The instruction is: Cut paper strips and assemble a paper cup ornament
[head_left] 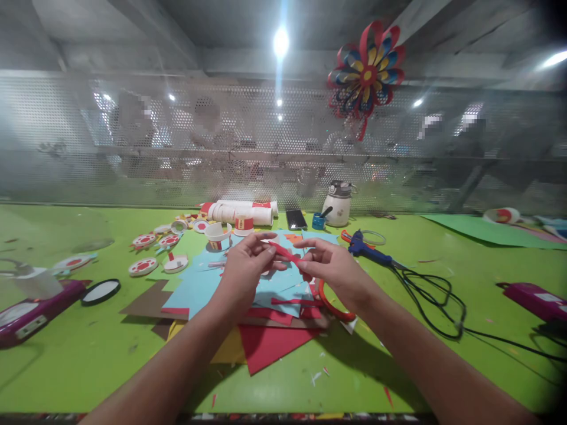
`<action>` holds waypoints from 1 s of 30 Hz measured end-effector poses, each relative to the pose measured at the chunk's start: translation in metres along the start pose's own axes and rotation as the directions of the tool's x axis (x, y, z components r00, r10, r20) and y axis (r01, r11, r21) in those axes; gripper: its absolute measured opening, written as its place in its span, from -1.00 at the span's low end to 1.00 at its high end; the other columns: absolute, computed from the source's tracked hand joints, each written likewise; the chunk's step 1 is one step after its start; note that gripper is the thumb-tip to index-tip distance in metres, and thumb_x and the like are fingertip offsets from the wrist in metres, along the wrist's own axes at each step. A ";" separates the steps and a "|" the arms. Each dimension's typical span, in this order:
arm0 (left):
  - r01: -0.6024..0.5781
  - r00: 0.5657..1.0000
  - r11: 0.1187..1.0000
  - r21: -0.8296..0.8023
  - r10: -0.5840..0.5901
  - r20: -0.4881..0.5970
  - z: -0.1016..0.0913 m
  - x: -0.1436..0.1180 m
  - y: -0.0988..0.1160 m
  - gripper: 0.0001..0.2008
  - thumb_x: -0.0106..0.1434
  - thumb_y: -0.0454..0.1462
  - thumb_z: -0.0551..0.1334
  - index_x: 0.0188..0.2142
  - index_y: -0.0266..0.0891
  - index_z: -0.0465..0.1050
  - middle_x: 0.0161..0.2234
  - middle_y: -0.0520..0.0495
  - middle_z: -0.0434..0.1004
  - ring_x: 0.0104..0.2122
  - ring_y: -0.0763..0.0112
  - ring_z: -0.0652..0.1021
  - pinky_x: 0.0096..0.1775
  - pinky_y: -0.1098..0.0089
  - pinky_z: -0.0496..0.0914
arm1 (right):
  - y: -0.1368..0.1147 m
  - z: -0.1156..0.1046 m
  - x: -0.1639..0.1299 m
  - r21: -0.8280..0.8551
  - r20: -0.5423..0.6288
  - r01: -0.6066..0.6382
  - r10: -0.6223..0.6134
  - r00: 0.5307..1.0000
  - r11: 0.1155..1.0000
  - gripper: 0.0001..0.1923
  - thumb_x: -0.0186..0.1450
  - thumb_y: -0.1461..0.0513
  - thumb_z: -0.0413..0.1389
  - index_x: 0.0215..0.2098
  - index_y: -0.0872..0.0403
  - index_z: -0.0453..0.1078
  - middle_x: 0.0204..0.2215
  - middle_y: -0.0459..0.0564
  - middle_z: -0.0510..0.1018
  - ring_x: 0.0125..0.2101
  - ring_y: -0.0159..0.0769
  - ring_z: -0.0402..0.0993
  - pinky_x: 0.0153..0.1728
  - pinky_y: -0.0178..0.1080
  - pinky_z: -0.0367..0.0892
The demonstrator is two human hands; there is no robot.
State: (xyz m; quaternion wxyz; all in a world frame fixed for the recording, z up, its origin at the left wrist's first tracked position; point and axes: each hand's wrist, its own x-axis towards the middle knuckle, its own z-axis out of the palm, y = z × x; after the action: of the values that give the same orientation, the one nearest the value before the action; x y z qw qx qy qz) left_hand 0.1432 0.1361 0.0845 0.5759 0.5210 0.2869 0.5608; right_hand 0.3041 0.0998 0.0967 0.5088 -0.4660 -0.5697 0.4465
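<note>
Both of my hands are up over the green table (88,360), pinching one red paper strip (283,252) between them. My left hand (245,265) is closed on the strip's left end with thumb and fingertips, my right hand (330,262) is closed on its right end the same way. The strip runs slightly tilted, higher at the left hand, and hangs just above the paper stack.

Taking the paper stack as landmark: light blue sheets (199,283) on top, a red sheet (266,345) sticking out at the near edge, a yellow sheet (230,351) just left of the red one, a brown sheet (148,304) out the left side. An orange ring (334,307) lies at the stack's right edge, under my right wrist. The blue glue gun (367,249) lies right of the stack, its black cord (436,307) looping further right. Behind the stack: white paper cups (243,212) lying on their sides, a dark phone (296,219), a small blue cup (318,221), a white pot (339,203). Left of the stack: round red-and-white paper pieces (144,267) scattered, a black-rimmed disc (101,291), a purple case (35,310) further left. Another purple case (538,298) sits far right of the stack. A paper flower (367,71) hangs on the mesh screen (88,147) behind the table.
</note>
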 end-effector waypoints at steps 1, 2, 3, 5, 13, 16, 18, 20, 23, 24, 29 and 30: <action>0.002 1.000 1.000 0.002 -0.002 -0.013 0.000 0.000 0.000 -0.67 0.06 -0.34 0.30 -0.16 -0.35 0.36 -0.45 -0.09 0.58 -0.56 0.43 0.56 -0.41 0.41 0.45 | 0.001 -0.001 0.000 0.004 -0.007 0.008 -0.008 1.000 1.000 -0.60 0.04 0.24 0.21 -0.14 0.15 0.34 -0.64 -0.19 0.41 -0.59 -0.41 0.32 -0.45 -0.26 0.26; 0.002 1.000 1.000 0.005 -0.002 -0.028 0.000 0.001 0.000 -0.68 0.06 -0.34 0.30 -0.16 -0.35 0.36 -0.44 -0.10 0.58 -0.54 0.42 0.57 -0.40 0.40 0.45 | 0.001 -0.001 0.001 0.009 -0.013 0.019 -0.019 1.000 1.000 -0.59 0.04 0.24 0.22 -0.13 0.15 0.34 -0.63 -0.18 0.42 -0.58 -0.41 0.32 -0.45 -0.25 0.26; 0.001 0.999 1.000 0.006 -0.001 -0.041 -0.001 0.001 -0.001 -0.68 0.06 -0.34 0.30 -0.16 -0.36 0.37 -0.43 -0.11 0.58 -0.52 0.40 0.58 -0.39 0.40 0.46 | 0.001 -0.002 0.001 0.013 -0.021 0.033 -0.033 0.999 0.999 -0.59 0.04 0.24 0.22 -0.13 0.15 0.34 -0.62 -0.17 0.43 -0.57 -0.41 0.33 -0.44 -0.25 0.27; 0.000 0.998 1.000 -0.004 0.000 -0.059 -0.002 0.002 -0.002 -0.67 0.05 -0.35 0.31 -0.16 -0.36 0.38 -0.41 -0.12 0.58 -0.47 0.35 0.60 -0.36 0.38 0.47 | 0.001 -0.003 0.002 0.012 -0.040 0.060 -0.060 0.997 0.998 -0.59 0.04 0.24 0.22 -0.14 0.16 0.34 -0.59 -0.16 0.43 -0.56 -0.41 0.34 -0.43 -0.25 0.27; 0.028 0.996 0.999 -0.031 -0.031 -0.083 -0.003 0.004 -0.003 -0.67 -0.02 -0.37 0.37 -0.24 -0.39 0.39 -0.46 -0.16 0.59 -0.39 0.26 0.62 -0.33 0.38 0.47 | 0.005 -0.011 0.009 -0.081 -0.114 0.155 -0.164 0.980 0.985 -0.62 0.05 0.23 0.21 -0.16 0.16 0.35 -0.53 -0.14 0.43 -0.52 -0.39 0.38 -0.38 -0.22 0.30; 0.043 0.996 0.999 -0.033 -0.045 -0.081 -0.002 0.004 -0.002 -0.71 0.00 -0.38 0.35 -0.25 -0.40 0.39 -0.43 -0.20 0.60 -0.38 0.23 0.62 -0.33 0.37 0.48 | 0.007 -0.012 0.010 -0.127 -0.119 0.211 -0.226 0.967 0.969 -0.62 0.08 0.23 0.19 -0.13 0.15 0.34 -0.51 -0.13 0.43 -0.50 -0.38 0.37 -0.38 -0.22 0.31; 0.057 0.995 0.998 -0.022 -0.059 -0.080 0.000 0.002 0.000 -0.74 0.04 -0.39 0.32 -0.24 -0.40 0.39 -0.41 -0.23 0.61 -0.37 0.22 0.63 -0.33 0.37 0.49 | 0.007 -0.013 0.010 -0.159 -0.129 0.243 -0.264 0.956 0.957 -0.62 0.10 0.22 0.18 -0.11 0.15 0.34 -0.51 -0.12 0.42 -0.48 -0.38 0.37 -0.37 -0.22 0.32; 0.075 0.994 0.997 -0.017 -0.076 -0.083 0.002 0.001 0.002 -0.76 0.06 -0.41 0.28 -0.23 -0.41 0.39 -0.40 -0.25 0.61 -0.36 0.22 0.63 -0.33 0.37 0.49 | 0.007 -0.013 0.010 -0.181 -0.143 0.265 -0.292 0.946 0.947 -0.63 0.11 0.21 0.17 -0.11 0.15 0.35 -0.51 -0.13 0.41 -0.48 -0.38 0.37 -0.37 -0.22 0.34; 0.089 0.993 0.995 -0.041 -0.091 -0.070 0.002 0.001 0.003 -0.76 0.07 -0.42 0.24 -0.22 -0.42 0.38 -0.37 -0.28 0.61 -0.34 0.20 0.63 -0.32 0.37 0.49 | 0.006 -0.015 0.010 -0.207 -0.151 0.277 -0.311 0.938 0.938 -0.65 0.13 0.22 0.16 -0.12 0.16 0.35 -0.52 -0.13 0.40 -0.48 -0.37 0.37 -0.37 -0.21 0.35; 0.089 0.994 0.995 -0.053 -0.093 -0.066 0.001 0.001 0.002 -0.75 0.06 -0.43 0.23 -0.22 -0.42 0.38 -0.37 -0.29 0.61 -0.34 0.20 0.63 -0.32 0.36 0.49 | 0.006 -0.016 0.011 -0.211 -0.149 0.276 -0.310 0.939 0.938 -0.65 0.13 0.22 0.15 -0.12 0.16 0.35 -0.52 -0.12 0.40 -0.48 -0.36 0.38 -0.37 -0.21 0.35; 0.046 0.989 0.996 -0.074 -0.056 -0.134 -0.005 0.004 -0.001 -0.74 0.00 -0.37 0.18 -0.25 -0.41 0.39 -0.47 -0.23 0.58 -0.43 0.19 0.61 -0.38 0.31 0.47 | 0.005 -0.017 0.012 -0.184 -0.141 0.264 -0.291 0.946 0.947 -0.67 0.13 0.26 0.14 -0.12 0.17 0.34 -0.55 -0.15 0.38 -0.49 -0.37 0.40 -0.37 -0.22 0.34; 0.049 0.987 0.997 -0.068 -0.058 -0.152 -0.005 0.005 -0.001 -0.74 0.01 -0.34 0.17 -0.26 -0.41 0.39 -0.49 -0.22 0.57 -0.44 0.20 0.60 -0.41 0.32 0.45 | 0.005 -0.018 0.012 -0.180 -0.131 0.263 -0.288 0.949 0.948 -0.67 0.13 0.26 0.14 -0.12 0.17 0.34 -0.55 -0.15 0.38 -0.49 -0.38 0.40 -0.37 -0.23 0.33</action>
State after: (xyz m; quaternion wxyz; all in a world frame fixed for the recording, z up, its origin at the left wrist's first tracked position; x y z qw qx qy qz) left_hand 0.1397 0.1422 0.0829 0.5832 0.4498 0.3263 0.5925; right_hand 0.3216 0.1127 0.0956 0.5700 -0.4546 -0.6219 0.2857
